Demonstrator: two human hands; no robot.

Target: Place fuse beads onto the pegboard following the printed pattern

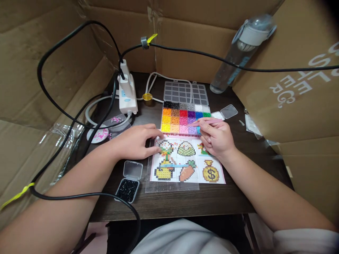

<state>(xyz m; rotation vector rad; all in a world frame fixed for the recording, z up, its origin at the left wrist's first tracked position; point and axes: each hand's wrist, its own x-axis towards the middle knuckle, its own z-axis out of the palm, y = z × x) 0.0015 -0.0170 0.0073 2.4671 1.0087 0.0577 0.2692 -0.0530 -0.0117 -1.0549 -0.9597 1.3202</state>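
Note:
My right hand (215,135) grips pink tweezers (212,121). Their tips reach over the pink and lilac cells of a bead box (160,124) sorted by colour. Whether a bead is between the tips is too small to tell. My left hand (140,141) lies with thumb and index finger apart at the upper left of a clear pegboard (172,187). Under the pegboard is a printed pattern sheet (222,174) with pixel pictures such as a carrot and a money bag. Loose coloured beads and a light blue strip lie on the pegboard; part of it is hidden by my hand.
An open case of black beads (127,190) sits at the front left. A white dish (97,134) holds pink beads. Behind are a power strip (128,97), a gold cup (147,99) and a water bottle (235,60). Black cables (185,50) cross overhead; cardboard walls (190,28) surround the table.

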